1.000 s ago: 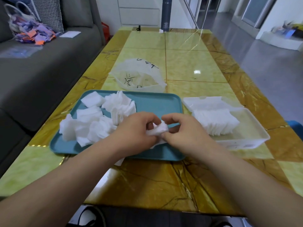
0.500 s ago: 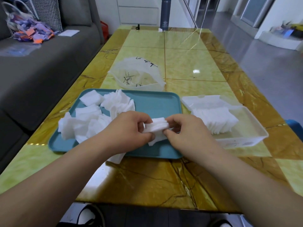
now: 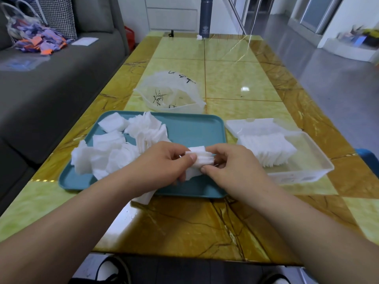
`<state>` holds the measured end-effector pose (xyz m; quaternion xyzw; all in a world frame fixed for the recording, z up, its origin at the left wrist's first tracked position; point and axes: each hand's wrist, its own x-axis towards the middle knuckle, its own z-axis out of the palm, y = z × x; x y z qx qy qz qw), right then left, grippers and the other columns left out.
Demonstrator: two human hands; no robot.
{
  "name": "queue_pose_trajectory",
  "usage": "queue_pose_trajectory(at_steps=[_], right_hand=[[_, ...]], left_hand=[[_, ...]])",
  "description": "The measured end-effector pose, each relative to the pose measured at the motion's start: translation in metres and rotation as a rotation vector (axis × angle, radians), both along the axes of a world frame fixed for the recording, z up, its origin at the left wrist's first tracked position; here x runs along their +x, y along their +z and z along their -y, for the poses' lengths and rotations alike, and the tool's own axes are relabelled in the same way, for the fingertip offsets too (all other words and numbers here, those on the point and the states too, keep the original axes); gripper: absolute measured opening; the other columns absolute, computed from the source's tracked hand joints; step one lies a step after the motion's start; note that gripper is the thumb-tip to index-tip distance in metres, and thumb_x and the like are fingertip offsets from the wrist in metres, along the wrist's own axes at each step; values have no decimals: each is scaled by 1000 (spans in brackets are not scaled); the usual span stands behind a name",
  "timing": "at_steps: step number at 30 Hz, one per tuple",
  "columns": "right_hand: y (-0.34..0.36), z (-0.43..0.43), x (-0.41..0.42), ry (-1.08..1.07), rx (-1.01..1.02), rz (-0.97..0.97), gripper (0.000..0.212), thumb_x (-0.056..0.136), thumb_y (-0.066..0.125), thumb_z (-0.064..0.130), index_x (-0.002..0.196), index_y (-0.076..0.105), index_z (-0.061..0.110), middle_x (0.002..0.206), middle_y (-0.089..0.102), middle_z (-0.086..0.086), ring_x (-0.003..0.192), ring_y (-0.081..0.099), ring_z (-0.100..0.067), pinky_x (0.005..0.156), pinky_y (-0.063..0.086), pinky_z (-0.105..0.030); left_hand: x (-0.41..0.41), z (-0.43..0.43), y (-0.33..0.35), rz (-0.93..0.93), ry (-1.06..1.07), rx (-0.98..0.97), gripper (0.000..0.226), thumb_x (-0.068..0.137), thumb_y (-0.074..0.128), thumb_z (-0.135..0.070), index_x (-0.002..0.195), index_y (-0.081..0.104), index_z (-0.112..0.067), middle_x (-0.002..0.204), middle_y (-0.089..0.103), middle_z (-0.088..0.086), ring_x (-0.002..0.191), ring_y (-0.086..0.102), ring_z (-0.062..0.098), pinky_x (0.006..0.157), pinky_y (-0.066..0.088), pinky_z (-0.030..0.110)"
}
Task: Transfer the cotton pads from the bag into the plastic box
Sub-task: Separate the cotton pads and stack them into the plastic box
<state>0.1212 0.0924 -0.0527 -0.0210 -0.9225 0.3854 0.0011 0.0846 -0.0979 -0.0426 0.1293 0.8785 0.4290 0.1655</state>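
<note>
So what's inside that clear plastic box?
A row of white cotton pads stands in the plastic box, toward its left end. The box floor under them is covered.

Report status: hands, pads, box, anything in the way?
Grip: left hand and right hand on small pad stack above teal tray. Tray's left heaped with loose pads; row already in plastic box. Nothing between stack and box.

Counter: long glossy marble-patterned counter, yellow-green and brown.
Sofa: dark grey fabric sofa just beside its left edge.
Floor: shiny grey floor on the right.
Far wall: white drawer cabinet.
</note>
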Motion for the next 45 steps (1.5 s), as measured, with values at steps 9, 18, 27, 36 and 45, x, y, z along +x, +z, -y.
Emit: queue_pose_trajectory(at_steps=[9,18,27,36,45], right_hand=[[2,-5,-1,-40,-66,-13,12,90,76,26,82,73,17,70,65,4,65,57,-8,55,39,-14],[4,-8,-1,-130,-138,-19,10,90,72,25,83,70,19,66,65,4,61,57,-10,52,40,-15],[15,-3,6,21,-485,79,13,95,68,6,97,79,12,85,77,-19,77,75,-24,71,63,-28],[15,-6,4,75,-483,115,26,103,57,5,104,80,17,89,81,-8,85,77,-16,73,64,-25],[14,-8,7,123,-467,82,14,86,83,24,99,79,20,93,78,-14,94,73,-36,84,62,-55]], left_hand=[[-5,3,9,235,222,377,38,102,60,-31,65,63,-21,62,59,6,50,47,18,48,32,25],[-11,24,25,92,141,423,22,103,60,-30,95,68,-11,68,59,15,50,39,16,47,30,24],[-5,13,11,2,7,249,5,96,72,-20,97,73,-15,72,75,12,64,65,19,52,45,23],[-7,14,8,-73,-42,185,6,92,76,-21,97,73,-22,74,74,10,62,69,19,75,57,57],[-5,5,3,-203,106,136,27,83,85,-31,96,62,-24,75,73,3,59,68,23,60,57,45]])
